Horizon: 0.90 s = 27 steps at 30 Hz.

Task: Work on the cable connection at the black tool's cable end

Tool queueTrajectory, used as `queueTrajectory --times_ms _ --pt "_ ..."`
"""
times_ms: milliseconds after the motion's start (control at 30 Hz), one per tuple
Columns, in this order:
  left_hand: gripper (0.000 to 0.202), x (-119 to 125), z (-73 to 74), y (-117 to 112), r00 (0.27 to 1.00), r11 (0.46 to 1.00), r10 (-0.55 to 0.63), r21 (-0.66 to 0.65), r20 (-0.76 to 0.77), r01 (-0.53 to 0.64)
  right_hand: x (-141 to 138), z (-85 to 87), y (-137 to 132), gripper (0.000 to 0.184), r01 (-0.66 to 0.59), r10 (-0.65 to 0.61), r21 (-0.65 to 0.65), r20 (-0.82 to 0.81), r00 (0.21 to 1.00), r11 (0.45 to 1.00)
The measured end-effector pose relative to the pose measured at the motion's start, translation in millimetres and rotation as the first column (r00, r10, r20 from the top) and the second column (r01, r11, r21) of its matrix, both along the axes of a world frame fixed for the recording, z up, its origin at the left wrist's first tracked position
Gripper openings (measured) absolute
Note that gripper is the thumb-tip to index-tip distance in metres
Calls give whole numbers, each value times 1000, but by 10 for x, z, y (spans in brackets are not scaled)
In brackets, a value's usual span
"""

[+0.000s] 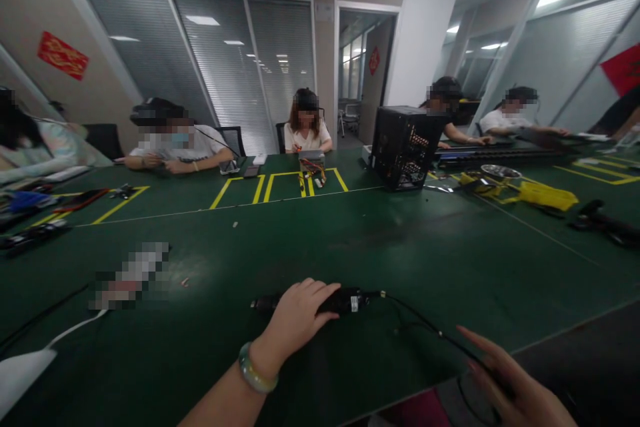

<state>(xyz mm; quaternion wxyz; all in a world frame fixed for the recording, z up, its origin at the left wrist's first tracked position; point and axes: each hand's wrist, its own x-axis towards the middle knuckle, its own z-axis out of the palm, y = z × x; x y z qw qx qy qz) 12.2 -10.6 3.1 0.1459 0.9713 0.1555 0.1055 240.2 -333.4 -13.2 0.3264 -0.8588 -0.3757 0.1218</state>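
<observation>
A black, slim, corded tool that looks like an electric screwdriver [345, 301] lies across the green tabletop in front of me. My left hand [306, 307] is wrapped over its middle and hides part of the body. Its narrow end points left, and a white label shows near the cord end. From the right end runs a black cable [420, 315] with small light bands, curving down toward my right hand [510, 373]. There the cable passes between my thumb and index finger, with the index finger stretched along it. A loop of cable hangs below, at the table edge.
A blurred-out flat item [135, 277] with a white cord lies to the left. Across the table stands a black computer case [404, 147], beside yellow parts [547, 195] and a round metal bowl [500, 172]. Several people sit working at the far side, near yellow tape markings [285, 177].
</observation>
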Motion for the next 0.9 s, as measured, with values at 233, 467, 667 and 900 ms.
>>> queueTrajectory --times_ms 233,467,667,900 --pt "45 -269 -9 376 986 985 164 44 1 -164 -46 523 1040 39 -310 319 -102 82 944 945" --pt "43 -496 -29 659 948 943 318 101 5 -317 -148 507 1935 35 -551 553 -253 -69 830 795" --pt "45 -509 -47 660 929 923 367 102 52 -370 -217 398 2348 18 -592 638 -314 63 767 742" --pt "66 -407 60 520 940 937 325 98 103 -335 -178 295 2619 29 -718 685 -179 -217 696 673"
